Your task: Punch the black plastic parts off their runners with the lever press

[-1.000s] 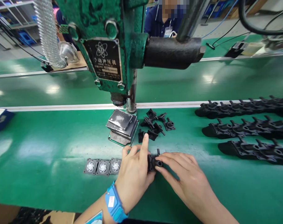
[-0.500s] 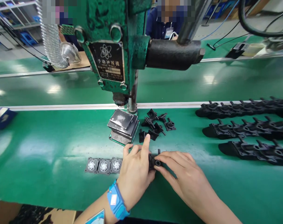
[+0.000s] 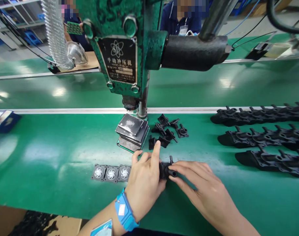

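Observation:
Near the front middle of the bench, my right hand [image 3: 203,185] pinches the spout of a black plastic pump cover [image 3: 164,171] between thumb and fingers. A thin second spout stands up from that cover. My left hand [image 3: 145,178], with a blue wrist strap [image 3: 126,211], curls around the cover's left side, its index finger stretched forward. What lies under the left palm is hidden. Left of it runs a row of dark square pump bases [image 3: 111,173] with white swirled rotors. Beyond the fingers lies a loose pile of black pump covers [image 3: 164,131].
A green hand press [image 3: 119,59] stands ahead, above stacked metal plates [image 3: 132,131]. Rows of black pump parts [image 3: 262,137] lie at right. A blue box [image 3: 5,121] is at far left. Two people sit across the bench, one by a clear ribbed hose [image 3: 53,36].
The held cover has turned a little, so its spout now points more to the right. My right hand has shifted slightly right with it. The whole view has moved slightly.

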### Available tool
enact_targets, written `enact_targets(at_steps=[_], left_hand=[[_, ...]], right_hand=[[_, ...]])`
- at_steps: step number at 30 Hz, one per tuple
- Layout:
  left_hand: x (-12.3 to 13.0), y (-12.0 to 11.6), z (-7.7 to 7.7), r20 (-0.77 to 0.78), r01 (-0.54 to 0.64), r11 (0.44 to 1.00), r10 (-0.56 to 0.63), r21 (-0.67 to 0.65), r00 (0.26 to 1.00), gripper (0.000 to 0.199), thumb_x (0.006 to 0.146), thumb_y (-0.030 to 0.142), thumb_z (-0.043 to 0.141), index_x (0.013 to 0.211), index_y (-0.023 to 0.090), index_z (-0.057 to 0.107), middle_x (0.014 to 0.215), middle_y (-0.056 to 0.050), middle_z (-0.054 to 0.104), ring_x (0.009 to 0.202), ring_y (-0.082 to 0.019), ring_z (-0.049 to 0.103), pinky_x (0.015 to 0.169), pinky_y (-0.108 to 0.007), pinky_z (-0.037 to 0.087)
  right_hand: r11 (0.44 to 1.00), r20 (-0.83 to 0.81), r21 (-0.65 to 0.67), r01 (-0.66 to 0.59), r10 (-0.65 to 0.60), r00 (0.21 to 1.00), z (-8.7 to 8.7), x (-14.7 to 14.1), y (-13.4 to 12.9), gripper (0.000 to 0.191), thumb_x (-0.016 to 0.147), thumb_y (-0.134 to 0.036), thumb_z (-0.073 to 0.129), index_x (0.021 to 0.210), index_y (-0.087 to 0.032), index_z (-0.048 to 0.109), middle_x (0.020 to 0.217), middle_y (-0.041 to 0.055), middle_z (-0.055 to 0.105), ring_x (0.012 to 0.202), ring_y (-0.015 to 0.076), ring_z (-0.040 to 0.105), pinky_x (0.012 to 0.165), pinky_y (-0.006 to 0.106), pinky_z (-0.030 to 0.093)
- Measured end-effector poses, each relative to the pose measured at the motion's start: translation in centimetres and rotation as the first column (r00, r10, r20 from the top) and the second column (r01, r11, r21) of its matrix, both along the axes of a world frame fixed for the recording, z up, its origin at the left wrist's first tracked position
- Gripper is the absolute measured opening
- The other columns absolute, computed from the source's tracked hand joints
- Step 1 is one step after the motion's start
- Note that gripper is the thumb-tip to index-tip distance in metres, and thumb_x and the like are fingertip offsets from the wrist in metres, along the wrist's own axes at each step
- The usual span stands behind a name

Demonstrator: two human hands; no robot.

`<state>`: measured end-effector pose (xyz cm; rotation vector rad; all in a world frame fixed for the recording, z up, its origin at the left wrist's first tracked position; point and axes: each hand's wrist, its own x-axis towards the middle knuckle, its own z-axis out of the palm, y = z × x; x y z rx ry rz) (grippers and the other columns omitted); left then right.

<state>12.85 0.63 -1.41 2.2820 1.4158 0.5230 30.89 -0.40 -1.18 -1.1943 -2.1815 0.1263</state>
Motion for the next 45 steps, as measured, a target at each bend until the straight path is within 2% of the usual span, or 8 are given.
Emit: enact_targets(at_steps=[7, 11, 16, 20, 26, 32, 38, 45], left_hand=[[0.0, 0.1, 0.1, -0.009, 0.009, 1.000, -0.009, -0.007, 1.000, 0.107, 0.074, 0.003, 0.064, 0.154, 0.017, -0.005, 0.102, -0.002, 0.071, 0.101, -0.026, 0.059, 0.102, -0.050, 0.032], [0.1, 0.1, 0.0, -0.019, 0.012, 1.000, -0.012, -0.012, 1.000, 0.107, 0.073, 0.004, 0.065, 0.154, 0.015, -0.005, 0.101, -0.002, 0.072, 0.101, -0.026, 0.059, 0.102, -0.050, 0.032], [0.1, 0.0, -0.1, -0.047, 0.002, 1.000, -0.003, -0.015, 0.999, 0.104, 0.074, 0.003, 0.064, 0.154, 0.013, -0.001, 0.099, -0.003, 0.072, 0.104, -0.026, 0.060, 0.104, -0.050, 0.031], [0.0, 0.0, -0.1, -0.052, 0.007, 1.000, -0.007, -0.009, 0.999, 0.096, 0.075, 0.008, 0.066, 0.152, 0.013, 0.009, 0.099, -0.004, 0.072, 0.105, -0.026, 0.060, 0.104, -0.051, 0.032], [-0.2, 0.2, -0.2, -0.071, 0.029, 1.000, -0.030, -0.010, 0.997, 0.082, 0.073, 0.012, 0.069, 0.144, 0.017, 0.028, 0.104, -0.006, 0.071, 0.104, -0.026, 0.061, 0.103, -0.053, 0.034], [-0.1, 0.2, -0.3, -0.085, 0.022, 1.000, -0.021, 0.011, 0.996, 0.090, 0.073, 0.011, 0.069, 0.149, 0.015, 0.020, 0.100, -0.005, 0.072, 0.105, -0.027, 0.060, 0.104, -0.053, 0.034], [-0.1, 0.1, -0.1, -0.066, 0.018, 1.000, -0.019, -0.004, 0.998, 0.089, 0.073, 0.007, 0.064, 0.149, 0.013, 0.019, 0.098, -0.005, 0.072, 0.105, -0.026, 0.060, 0.107, -0.054, 0.031], [-0.1, 0.2, -0.2, -0.086, 0.023, 1.000, -0.021, 0.022, 0.996, 0.093, 0.073, 0.010, 0.068, 0.150, 0.014, 0.017, 0.098, -0.004, 0.073, 0.104, -0.026, 0.061, 0.106, -0.052, 0.033]], right_hand=[[0.999, 0.067, -0.004, -0.032, 0.032, 0.997, 0.4, -0.3, 0.3, 0.017, 0.099, -0.019, 0.047, 0.099, -0.020, 0.064, 0.093, 0.0018, 0.071, 0.080, 0.0123, 0.064, 0.074, 0.029, 0.043], [1.000, 0.059, -0.007, -0.017, 0.017, 0.998, 0.4, -0.4, 0.4, 0.016, 0.099, -0.021, 0.047, 0.098, -0.020, 0.064, 0.093, 0.0013, 0.071, 0.081, 0.0121, 0.063, 0.074, 0.028, 0.042], [0.997, 0.040, -0.040, -0.059, 0.060, 0.997, 0.1, -0.4, 0.4, 0.017, 0.100, -0.022, 0.047, 0.099, -0.020, 0.064, 0.094, 0.0000, 0.071, 0.080, 0.0111, 0.063, 0.074, 0.027, 0.042], [0.998, 0.024, -0.063, -0.004, 0.005, 1.000, -0.3, -0.3, 0.5, 0.014, 0.098, -0.024, 0.051, 0.100, -0.020, 0.064, 0.095, 0.0018, 0.071, 0.085, 0.0120, 0.066, 0.076, 0.027, 0.044], [0.999, -0.053, -0.023, -0.045, 0.043, 0.998, -0.7, -0.1, 0.3, 0.011, 0.096, -0.020, 0.053, 0.098, -0.021, 0.065, 0.093, 0.0009, 0.072, 0.083, 0.0111, 0.067, 0.076, 0.026, 0.048], [0.992, -0.076, 0.020, 0.127, -0.125, 0.989, 0.2, 0.7, -0.9, 0.010, 0.094, -0.024, 0.058, 0.100, -0.022, 0.065, 0.094, 0.0041, 0.071, 0.086, 0.0157, 0.069, 0.079, 0.030, 0.051], [0.998, -0.063, 0.053, 0.023, -0.020, 0.998, -0.7, 0.0, -0.8, 0.010, 0.094, -0.016, 0.056, 0.099, -0.020, 0.064, 0.093, 0.0025, 0.072, 0.084, 0.0124, 0.068, 0.076, 0.026, 0.048], [1.000, -0.004, -0.013, 0.005, -0.005, 1.000, -0.7, -0.1, -0.1, 0.012, 0.096, -0.019, 0.053, 0.099, -0.020, 0.065, 0.096, 0.0016, 0.072, 0.086, 0.0117, 0.067, 0.077, 0.027, 0.046]])
